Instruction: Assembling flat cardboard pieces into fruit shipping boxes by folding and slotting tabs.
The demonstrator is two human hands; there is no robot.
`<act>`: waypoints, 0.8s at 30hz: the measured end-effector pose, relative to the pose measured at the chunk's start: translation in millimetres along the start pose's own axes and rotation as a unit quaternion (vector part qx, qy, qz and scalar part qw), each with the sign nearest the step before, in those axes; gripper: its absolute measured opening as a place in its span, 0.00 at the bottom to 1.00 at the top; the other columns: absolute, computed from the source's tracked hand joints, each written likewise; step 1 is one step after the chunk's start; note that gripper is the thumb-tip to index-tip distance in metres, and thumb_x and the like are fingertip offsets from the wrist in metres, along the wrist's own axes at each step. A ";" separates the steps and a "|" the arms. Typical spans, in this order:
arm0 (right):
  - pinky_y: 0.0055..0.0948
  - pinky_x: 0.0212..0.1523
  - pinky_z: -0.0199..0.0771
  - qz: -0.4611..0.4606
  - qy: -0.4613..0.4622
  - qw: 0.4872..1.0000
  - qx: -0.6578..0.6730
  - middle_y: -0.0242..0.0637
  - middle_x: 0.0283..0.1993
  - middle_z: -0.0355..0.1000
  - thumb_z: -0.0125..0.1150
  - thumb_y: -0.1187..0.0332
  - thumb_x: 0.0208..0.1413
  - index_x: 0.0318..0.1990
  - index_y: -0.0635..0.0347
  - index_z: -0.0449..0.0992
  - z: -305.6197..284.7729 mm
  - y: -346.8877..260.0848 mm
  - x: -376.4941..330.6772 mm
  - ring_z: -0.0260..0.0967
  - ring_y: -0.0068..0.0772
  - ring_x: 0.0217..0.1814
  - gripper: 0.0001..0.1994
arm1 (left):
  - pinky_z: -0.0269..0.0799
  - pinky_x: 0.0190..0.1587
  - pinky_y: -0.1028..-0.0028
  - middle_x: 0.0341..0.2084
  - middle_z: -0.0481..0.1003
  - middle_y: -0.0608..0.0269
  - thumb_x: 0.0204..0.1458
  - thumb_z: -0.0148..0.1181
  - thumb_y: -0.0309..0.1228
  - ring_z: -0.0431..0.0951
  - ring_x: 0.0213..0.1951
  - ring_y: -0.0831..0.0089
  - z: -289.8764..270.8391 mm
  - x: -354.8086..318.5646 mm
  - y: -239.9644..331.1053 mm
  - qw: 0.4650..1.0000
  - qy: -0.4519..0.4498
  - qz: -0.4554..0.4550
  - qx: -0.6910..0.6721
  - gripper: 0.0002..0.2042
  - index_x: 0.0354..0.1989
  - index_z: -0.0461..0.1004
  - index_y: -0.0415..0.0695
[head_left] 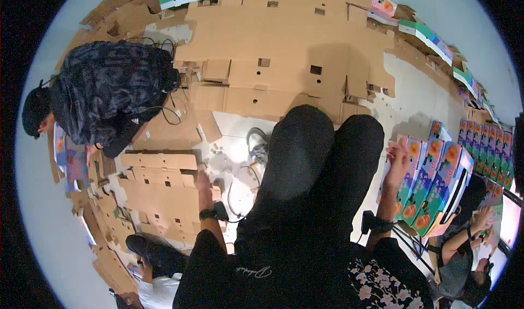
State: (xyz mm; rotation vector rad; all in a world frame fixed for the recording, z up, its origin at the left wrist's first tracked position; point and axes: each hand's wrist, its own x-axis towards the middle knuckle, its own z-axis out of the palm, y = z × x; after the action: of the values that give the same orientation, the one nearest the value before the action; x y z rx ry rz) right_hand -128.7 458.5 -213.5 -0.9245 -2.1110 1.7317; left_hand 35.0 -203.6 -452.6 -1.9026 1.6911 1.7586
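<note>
My left hand (203, 180) is at the right edge of a stack of flattened brown cardboard (158, 191) on the floor. Its fingers are too small and blurred to make out, so a grip cannot be told. On the other side, my right hand (399, 157) has its fingers apart, beside the upright printed fruit cartons (432, 183). Those cartons are green, blue and pink with orange fruit pictures. Whether the fingertips touch the nearest carton is unclear. Both wrists wear dark straps with small black devices. Between the arms are my dark-clad knees.
Large brown cardboard sheets (278, 41) cover the floor ahead. A person in a dark patterned top (114, 85) bends at the left; others work at lower left and lower right. More printed cartons (486, 145) stand in a row at the right. A cable (232, 197) lies near my left arm.
</note>
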 end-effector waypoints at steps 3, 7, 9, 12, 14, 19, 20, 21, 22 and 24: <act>0.24 0.52 0.73 -0.128 -0.006 0.992 -0.010 0.34 0.47 0.77 0.54 0.65 0.71 0.59 0.62 0.72 27.0 -56.6 -40.0 0.73 0.26 0.50 0.15 | 0.62 0.23 0.78 0.24 0.72 0.76 0.61 0.60 0.39 0.71 0.27 0.82 -62.0 -13.5 -72.4 0.980 -0.119 -0.023 -0.161 0.08 0.34 0.76 0.50; 0.27 0.46 0.68 -0.236 -0.049 0.959 -0.150 0.33 0.41 0.72 0.59 0.73 0.65 0.50 0.62 0.75 82.3 -87.1 -93.6 0.68 0.28 0.43 0.09 | 0.64 0.26 0.79 0.30 0.75 0.71 0.61 0.60 0.45 0.72 0.29 0.78 -69.6 -40.7 -104.0 0.990 -0.099 0.063 -0.077 0.13 0.41 0.76 0.48; 0.27 0.45 0.66 -0.325 -0.070 0.909 -0.251 0.33 0.38 0.69 0.61 0.77 0.62 0.46 0.62 0.75 98.1 -91.9 -102.3 0.64 0.28 0.41 0.07 | 0.67 0.29 0.76 0.35 0.76 0.65 0.61 0.61 0.49 0.73 0.33 0.74 -64.6 -43.0 -103.9 0.987 -0.134 0.046 -0.071 0.19 0.45 0.75 0.45; 0.28 0.42 0.63 -0.281 -0.068 0.936 -0.199 0.33 0.34 0.63 0.61 0.78 0.59 0.45 0.61 0.76 104.9 -92.5 -103.1 0.60 0.28 0.38 0.08 | 0.71 0.36 0.67 0.46 0.74 0.55 0.58 0.62 0.55 0.72 0.43 0.65 -66.4 -24.6 -108.1 0.984 -0.168 -0.032 -0.051 0.28 0.52 0.72 0.41; 0.26 0.44 0.62 -0.285 -0.071 0.936 -0.196 0.31 0.35 0.62 0.61 0.77 0.60 0.45 0.61 0.76 103.5 -91.4 -99.8 0.58 0.27 0.38 0.07 | 0.72 0.41 0.60 0.50 0.71 0.49 0.56 0.64 0.58 0.70 0.49 0.60 -69.1 -2.0 -119.6 0.977 -0.126 -0.118 -0.124 0.33 0.56 0.69 0.40; 0.24 0.44 0.60 -0.273 -0.061 0.945 -0.169 0.28 0.36 0.62 0.61 0.76 0.61 0.46 0.60 0.76 99.9 -89.4 -98.2 0.58 0.22 0.40 0.07 | 0.74 0.47 0.53 0.50 0.70 0.47 0.50 0.69 0.57 0.68 0.54 0.59 -78.3 26.0 -153.3 0.920 -0.081 -0.216 -0.318 0.40 0.64 0.63 0.42; 0.24 0.44 0.60 -0.267 -0.062 0.947 -0.165 0.28 0.36 0.62 0.61 0.77 0.62 0.46 0.60 0.76 99.7 -88.8 -98.6 0.57 0.22 0.39 0.07 | 0.74 0.48 0.53 0.50 0.70 0.47 0.50 0.70 0.56 0.68 0.55 0.60 -79.5 21.8 -157.7 0.960 -0.123 -0.121 -0.220 0.41 0.65 0.63 0.42; 0.23 0.43 0.60 -0.277 -0.057 0.943 -0.174 0.27 0.35 0.63 0.62 0.77 0.61 0.45 0.60 0.77 99.4 -88.2 -98.1 0.58 0.22 0.38 0.07 | 0.74 0.48 0.53 0.51 0.71 0.47 0.50 0.71 0.55 0.68 0.57 0.60 -80.0 15.0 -160.9 0.984 -0.134 -0.022 -0.112 0.41 0.66 0.62 0.42; 0.23 0.43 0.60 -0.287 -0.058 0.939 -0.182 0.27 0.34 0.63 0.62 0.77 0.61 0.45 0.60 0.77 99.2 -87.0 -97.6 0.58 0.22 0.38 0.07 | 0.75 0.49 0.53 0.51 0.71 0.48 0.50 0.71 0.54 0.69 0.57 0.61 -79.2 6.8 -163.0 0.992 -0.107 0.039 -0.051 0.41 0.66 0.62 0.43; 0.23 0.43 0.60 -0.299 -0.037 0.932 -0.200 0.26 0.34 0.64 0.62 0.77 0.60 0.45 0.60 0.78 98.4 -84.0 -95.8 0.58 0.22 0.37 0.07 | 0.76 0.50 0.55 0.52 0.73 0.51 0.51 0.71 0.52 0.72 0.56 0.63 -75.8 -8.9 -162.7 0.964 -0.107 0.243 0.031 0.39 0.67 0.63 0.44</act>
State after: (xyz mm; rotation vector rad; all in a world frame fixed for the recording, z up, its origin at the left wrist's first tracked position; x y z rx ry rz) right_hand -137.1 315.1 -140.9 -0.2312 -2.4934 1.0664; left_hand 201.9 -181.8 -515.6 -1.2817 2.2254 1.9390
